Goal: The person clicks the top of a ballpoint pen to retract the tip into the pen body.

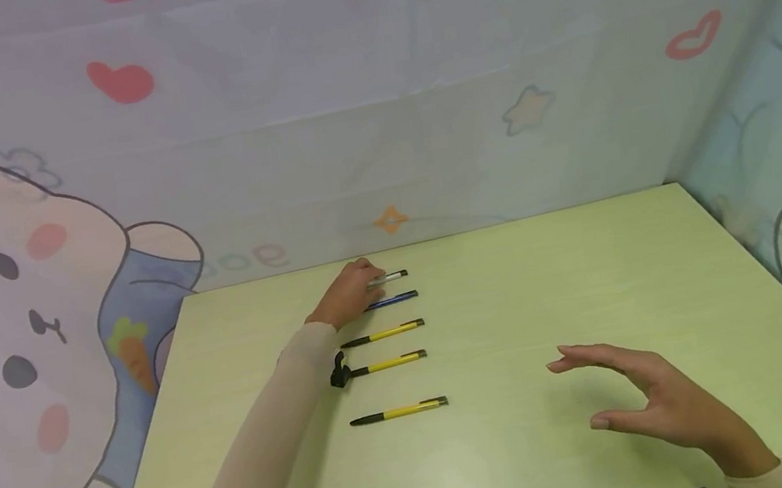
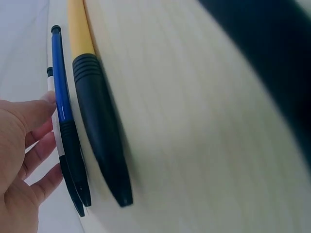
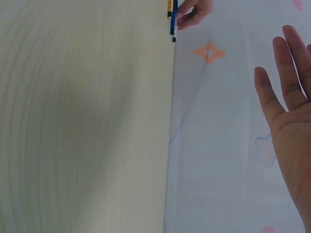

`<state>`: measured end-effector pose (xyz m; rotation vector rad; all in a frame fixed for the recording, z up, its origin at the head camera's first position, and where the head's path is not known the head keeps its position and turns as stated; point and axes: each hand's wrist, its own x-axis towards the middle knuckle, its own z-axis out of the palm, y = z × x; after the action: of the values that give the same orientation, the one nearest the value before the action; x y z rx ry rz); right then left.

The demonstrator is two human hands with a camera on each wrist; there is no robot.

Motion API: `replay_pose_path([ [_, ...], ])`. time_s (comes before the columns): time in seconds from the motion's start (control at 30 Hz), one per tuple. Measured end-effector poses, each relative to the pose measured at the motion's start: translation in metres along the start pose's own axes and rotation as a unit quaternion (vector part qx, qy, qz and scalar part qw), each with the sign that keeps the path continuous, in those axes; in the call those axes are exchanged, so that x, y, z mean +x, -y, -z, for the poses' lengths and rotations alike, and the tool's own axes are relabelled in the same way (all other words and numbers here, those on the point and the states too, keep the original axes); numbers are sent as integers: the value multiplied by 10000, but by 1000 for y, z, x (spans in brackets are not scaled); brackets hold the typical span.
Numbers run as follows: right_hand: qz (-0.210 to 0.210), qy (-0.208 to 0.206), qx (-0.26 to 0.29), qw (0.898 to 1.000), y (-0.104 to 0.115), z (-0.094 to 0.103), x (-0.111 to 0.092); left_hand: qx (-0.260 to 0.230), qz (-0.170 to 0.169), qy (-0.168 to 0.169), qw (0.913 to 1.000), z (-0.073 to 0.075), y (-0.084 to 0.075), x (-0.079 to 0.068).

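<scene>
At the far side of the table, my left hand (image 1: 352, 290) pinches a white pen (image 1: 396, 275). In the left wrist view the thumb lies over the barrel of that white pen (image 2: 58, 145), with the other fingertips behind it. Close in front is a blue pen (image 1: 395, 300). Nearer still lie three yellow pens with black grips: one yellow pen (image 1: 389, 332), another (image 1: 393, 362) and a third (image 1: 404, 411), roughly parallel. My right hand (image 1: 651, 390) hovers over the table's right part, fingers extended and thumb apart, holding nothing.
The pale yellow-green table (image 1: 555, 278) meets a cloth backdrop (image 1: 318, 162) with printed hearts and stars along its back edge. A printed bear (image 1: 62, 327) covers the left side. A black device (image 1: 339, 371) sits at my left forearm.
</scene>
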<state>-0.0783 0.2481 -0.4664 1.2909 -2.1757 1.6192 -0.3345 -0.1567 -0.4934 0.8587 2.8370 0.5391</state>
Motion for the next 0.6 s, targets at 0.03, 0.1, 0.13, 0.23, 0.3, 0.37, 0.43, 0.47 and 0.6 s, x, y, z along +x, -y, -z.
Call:
replay_pose_path([
  [0.03,-10,7,14,10000,0,0,0,19,6,-19,10000,0,0,0],
  [0.1,-39,26,25,10000,-1,0,0,51,50,-61,10000,-3,1,0],
  [0.13,-44,37,46,10000,-1,0,0,73,75,-85,9999,-4,2,0],
  [0.23,-77,46,43,10000,-1,-1,-2,118,130,-184,9997,-7,2,0],
  [0.3,-68,51,46,10000,-1,-1,-2,118,181,-249,9995,-8,1,0],
  [0.37,-65,49,56,10000,-1,-1,-2,119,249,-330,9991,-9,0,1],
  [0.43,-56,48,68,9999,-1,-1,-2,121,346,-382,9986,-9,0,1],
  [0.47,-64,47,75,9999,0,-1,-1,135,383,-398,9984,-10,-1,2],
  [0.6,-54,26,62,10000,4,-2,2,252,455,-348,9980,-8,-1,2],
])
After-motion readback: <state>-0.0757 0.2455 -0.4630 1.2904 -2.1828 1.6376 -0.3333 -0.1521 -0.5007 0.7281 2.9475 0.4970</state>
